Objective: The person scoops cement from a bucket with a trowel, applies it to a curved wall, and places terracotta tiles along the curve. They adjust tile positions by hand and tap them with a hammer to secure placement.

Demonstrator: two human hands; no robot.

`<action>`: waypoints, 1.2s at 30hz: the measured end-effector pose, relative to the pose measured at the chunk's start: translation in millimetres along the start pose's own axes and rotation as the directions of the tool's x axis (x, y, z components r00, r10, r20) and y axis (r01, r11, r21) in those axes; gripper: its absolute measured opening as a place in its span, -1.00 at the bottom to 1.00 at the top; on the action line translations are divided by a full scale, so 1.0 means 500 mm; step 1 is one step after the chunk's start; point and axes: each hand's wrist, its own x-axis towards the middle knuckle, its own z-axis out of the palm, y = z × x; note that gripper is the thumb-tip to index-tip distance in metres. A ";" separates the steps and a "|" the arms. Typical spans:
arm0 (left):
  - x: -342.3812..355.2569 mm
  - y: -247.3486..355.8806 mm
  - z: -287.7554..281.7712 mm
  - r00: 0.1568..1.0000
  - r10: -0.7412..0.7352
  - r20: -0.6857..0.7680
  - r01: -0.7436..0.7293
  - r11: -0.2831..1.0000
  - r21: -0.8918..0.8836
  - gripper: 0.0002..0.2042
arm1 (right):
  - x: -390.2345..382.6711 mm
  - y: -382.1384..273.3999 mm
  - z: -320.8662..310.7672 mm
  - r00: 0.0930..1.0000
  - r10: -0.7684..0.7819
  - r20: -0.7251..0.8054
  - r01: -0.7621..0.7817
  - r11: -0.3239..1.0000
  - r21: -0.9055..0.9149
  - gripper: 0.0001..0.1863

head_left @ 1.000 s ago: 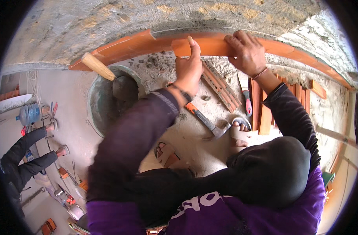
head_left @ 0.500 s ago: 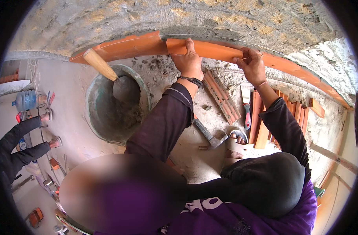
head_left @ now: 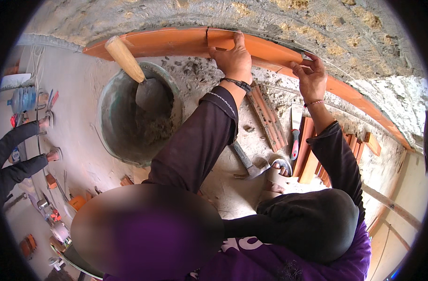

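An orange terracotta tile [head_left: 265, 48] stands along the foot of the rough wall, in a row with other tiles. My left hand [head_left: 235, 63] grips its left part, the thumb reaching up over the face to the top edge. At its right end, the fingers of my right hand [head_left: 312, 82] are bent around the corner. A thin dark joint separates it from the fixed orange tiles [head_left: 167, 42] on the left. A taut white string [head_left: 319, 60] runs along the row's top edge.
A mortar bucket [head_left: 112, 133] holds a wooden-handled trowel [head_left: 125, 58]. Nearby lie a ribbed tile piece [head_left: 269, 117], a hammer [head_left: 246, 161], a red-handled scraper [head_left: 295, 140] and stacked tiles [head_left: 310, 164]. At far left, another person's legs [head_left: 24, 164] are beside a water bottle [head_left: 22, 99].
The tile has shifted up against the wall, its top edge now closer to the string and the left neighbour's. Both hands have moved with it. The whole view has also shifted slightly.
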 end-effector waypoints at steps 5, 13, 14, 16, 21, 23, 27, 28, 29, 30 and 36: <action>0.014 -0.004 -0.006 0.997 -0.027 0.067 0.032 0.997 -0.076 -0.12 | 0.009 0.007 0.016 0.997 -0.025 -0.070 0.023 0.999 -0.023 -0.52; 0.019 0.019 -0.013 0.978 -0.141 0.155 0.156 0.983 -0.095 -0.44 | 0.011 0.017 0.022 0.992 -0.035 -0.124 0.020 0.992 -0.124 -0.58; 0.024 0.015 -0.016 0.978 -0.144 0.154 0.164 0.978 -0.131 -0.47 | 0.013 0.020 0.022 0.991 -0.041 -0.124 0.025 0.992 -0.123 -0.60; 0.025 0.014 -0.015 0.975 -0.151 0.162 0.181 0.965 -0.190 -0.48 | 0.020 0.027 0.019 0.991 -0.018 -0.134 0.007 0.996 -0.086 -0.63; 0.020 0.032 -0.023 0.973 -0.154 0.175 0.181 0.971 -0.155 -0.49 | 0.020 0.029 0.024 0.987 -0.011 -0.163 -0.013 0.989 -0.145 -0.67; 0.018 0.038 -0.019 0.969 -0.147 0.198 0.174 0.977 -0.125 -0.51 | 0.021 0.042 0.024 0.984 -0.034 -0.176 0.015 0.994 -0.109 -0.68; 0.005 0.048 -0.035 0.944 -0.083 0.321 0.124 0.986 -0.110 -0.56 | 0.019 0.059 0.027 0.980 -0.105 -0.167 0.086 0.989 -0.119 -0.69; 0.010 0.047 -0.035 0.948 -0.101 0.303 0.135 0.986 -0.093 -0.57 | 0.018 0.064 0.030 0.981 -0.100 -0.167 0.085 0.992 -0.091 -0.70; 0.018 0.046 -0.030 0.951 -0.120 0.286 0.147 0.986 -0.076 -0.58 | 0.016 0.069 0.032 0.981 -0.094 -0.167 0.085 0.994 -0.062 -0.70; 0.029 0.041 -0.026 0.953 -0.137 0.269 0.158 0.986 -0.060 -0.59 | 0.018 0.075 0.032 0.981 -0.095 -0.171 0.083 0.994 -0.071 -0.71; 0.023 0.040 -0.027 0.935 -0.140 0.325 0.175 0.982 -0.078 -0.63 | 0.028 0.091 0.029 0.983 -0.089 -0.160 0.082 0.995 -0.049 -0.73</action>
